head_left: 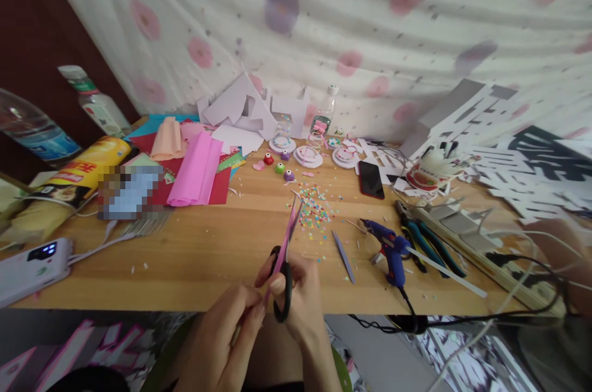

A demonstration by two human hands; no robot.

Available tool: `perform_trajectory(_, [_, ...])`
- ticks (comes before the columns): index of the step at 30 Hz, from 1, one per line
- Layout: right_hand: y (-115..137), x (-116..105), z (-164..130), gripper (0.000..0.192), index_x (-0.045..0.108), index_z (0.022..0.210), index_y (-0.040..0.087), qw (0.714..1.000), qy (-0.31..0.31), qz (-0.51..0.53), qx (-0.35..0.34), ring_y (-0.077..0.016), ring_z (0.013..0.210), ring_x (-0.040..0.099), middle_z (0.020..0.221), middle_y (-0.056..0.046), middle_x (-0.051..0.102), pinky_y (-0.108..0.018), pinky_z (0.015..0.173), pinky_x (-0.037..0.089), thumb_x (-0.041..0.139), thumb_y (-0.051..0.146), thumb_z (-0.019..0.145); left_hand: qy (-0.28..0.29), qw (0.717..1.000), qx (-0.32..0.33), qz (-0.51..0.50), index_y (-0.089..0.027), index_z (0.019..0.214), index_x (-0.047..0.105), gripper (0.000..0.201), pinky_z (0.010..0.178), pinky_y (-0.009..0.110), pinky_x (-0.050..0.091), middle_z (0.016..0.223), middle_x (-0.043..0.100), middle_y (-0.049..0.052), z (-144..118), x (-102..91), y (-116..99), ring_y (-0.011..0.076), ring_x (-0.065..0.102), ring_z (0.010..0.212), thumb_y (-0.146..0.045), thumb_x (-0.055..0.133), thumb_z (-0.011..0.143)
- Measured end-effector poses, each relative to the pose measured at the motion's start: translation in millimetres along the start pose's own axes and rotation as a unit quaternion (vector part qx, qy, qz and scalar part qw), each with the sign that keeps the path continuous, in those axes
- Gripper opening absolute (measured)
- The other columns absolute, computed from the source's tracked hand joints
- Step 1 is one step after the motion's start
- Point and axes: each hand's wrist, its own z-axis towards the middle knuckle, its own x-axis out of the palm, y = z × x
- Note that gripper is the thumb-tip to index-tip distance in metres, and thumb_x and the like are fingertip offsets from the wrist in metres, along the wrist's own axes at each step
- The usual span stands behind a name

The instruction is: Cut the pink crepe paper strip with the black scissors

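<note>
My right hand (298,290) grips black-handled scissors (285,296) at the front edge of the table. Their blades point away from me and stand slightly apart. Pinched in the fingers of my left hand (231,324) is the lower end of a narrow pink paper strip (285,241), which runs up along the blades. Whether the blades touch the strip, I cannot tell. Just beyond the scissor tips lie scattered colourful confetti dots (314,207). Grey-blue tweezers (343,256) rest to the right of my hands.
A blue glue gun (391,250), pliers (435,244) and a power strip (490,269) lie right. Small decorated round stands (308,156) and a phone (371,179) sit farther back. Pink crepe paper (197,170) is at left. Another person's arm (562,256) shows at the right edge.
</note>
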Motion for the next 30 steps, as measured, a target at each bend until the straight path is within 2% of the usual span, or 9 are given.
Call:
perform_trajectory(4, [-1,-1,0,0.059,0.063,0.054,0.016,1.0,-0.009,-0.014,0.011,-0.0168,0.055,0.053,0.055,-0.003,0.06,-0.027,0.054,0.039,0.065,0.074,0.069,-0.003,1.0,0.005,0.007,-0.024,0.084,0.064,0.023,0.07,0.022,0.055,0.082,0.07,0.003,-1,1.0,2,0.0177,0.069,0.083,-0.038,0.049,0.094])
perform_trajectory(7, [-4,0,1,0.059,0.06,0.053,0.017,0.999,-0.021,-0.019,0.018,-0.016,0.053,0.052,0.052,-0.002,0.059,-0.027,0.053,0.038,0.067,0.074,0.066,0.006,1.0,0.009,0.007,-0.023,0.082,0.063,0.025,0.066,0.021,0.053,0.075,0.067,0.001,0,-0.6,3,0.0161,0.066,0.074,-0.038,0.048,0.095])
perform_trajectory(11, [-4,-2,1,0.058,0.055,0.048,0.018,0.999,-0.041,-0.021,0.006,-0.0121,0.048,0.044,0.046,0.003,0.051,-0.024,0.049,0.034,0.069,0.071,0.068,0.006,1.0,-0.018,-0.013,-0.022,0.076,0.059,0.03,0.06,0.02,0.05,0.068,0.062,0.0,0,-1.4,-1,0.0141,0.061,0.063,-0.042,0.047,0.095])
perform_trajectory(16, [-2,-3,0,0.063,0.068,0.062,0.016,0.999,0.001,-0.029,-0.022,-0.0185,0.061,0.057,0.061,-0.004,0.064,-0.028,0.058,0.042,0.062,0.078,0.07,-0.025,0.997,-0.064,-0.043,-0.023,0.078,0.06,0.03,0.062,0.019,0.048,0.071,0.064,0.0,-2,0.1,-7,0.0138,0.061,0.066,-0.047,0.051,0.092])
perform_trajectory(22, [-6,-2,-1,0.074,0.068,0.063,0.015,0.999,0.001,-0.048,-0.012,-0.0203,0.063,0.057,0.062,-0.005,0.063,-0.029,0.06,0.041,0.057,0.088,0.064,0.009,0.999,-0.031,-0.038,-0.023,0.085,0.063,0.025,0.066,0.021,0.051,0.078,0.067,0.002,-3,0.4,3,0.0159,0.065,0.074,-0.042,0.051,0.094])
perform_trajectory(25, [-7,-3,0,0.072,0.066,0.06,0.016,0.999,-0.001,-0.048,-0.002,-0.0191,0.061,0.055,0.06,-0.003,0.061,-0.029,0.059,0.039,0.058,0.088,0.063,0.007,1.0,-0.014,-0.022,-0.023,0.09,0.064,0.021,0.067,0.021,0.051,0.078,0.066,0.001,-4,0.8,8,0.0152,0.065,0.075,-0.038,0.049,0.096])
perform_trajectory(30, [-7,-4,0,0.073,0.063,0.057,0.016,0.999,-0.008,-0.038,0.017,-0.0183,0.058,0.053,0.056,-0.003,0.059,-0.029,0.056,0.037,0.06,0.089,0.06,0.018,1.0,0.005,-0.015,-0.023,0.086,0.062,0.022,0.068,0.02,0.05,0.077,0.065,0.0,-4,-0.6,7,0.0132,0.064,0.072,-0.034,0.047,0.097])
